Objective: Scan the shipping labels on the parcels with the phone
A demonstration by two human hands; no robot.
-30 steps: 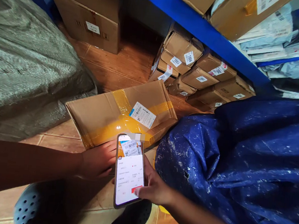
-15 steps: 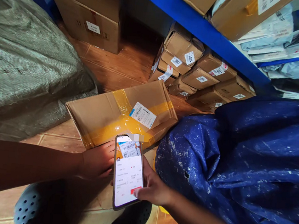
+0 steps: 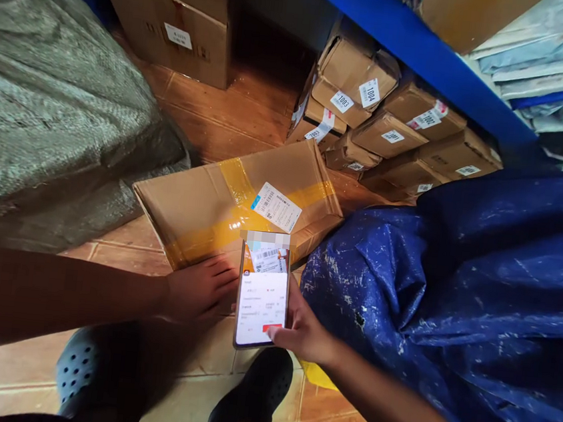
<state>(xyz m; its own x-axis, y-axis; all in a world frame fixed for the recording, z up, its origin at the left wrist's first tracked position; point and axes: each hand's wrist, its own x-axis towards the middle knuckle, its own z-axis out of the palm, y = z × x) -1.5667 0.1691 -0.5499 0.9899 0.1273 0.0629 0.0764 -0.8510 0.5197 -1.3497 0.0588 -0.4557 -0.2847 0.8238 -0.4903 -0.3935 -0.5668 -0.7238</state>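
Beside yellow-taped brown cardboard box (image 3: 229, 205), holding 1 slim, dark-edged smartphone (image 3: 262, 303) in right hand (image 3: 305, 333); cannot tell grip of left hand (image 3: 197, 288). Probably confirming a scan; next calls for steady thumb pressure.

"The carton's (image 3: 175, 210) colours?"
"Plain brown, with amber tape (image 3: 234, 182) and a white, blue-ended label (image 3: 281, 210)."
"Right of the carton?"
"Deep-blue tarp (image 3: 469, 291), flecked white."
"Left of it?"
"Grey-green sack (image 3: 55, 113)."
"The phone (image 3: 263, 293) before it?"
"Mostly white screen (image 3: 257, 306), one red button (image 3: 276, 328)."
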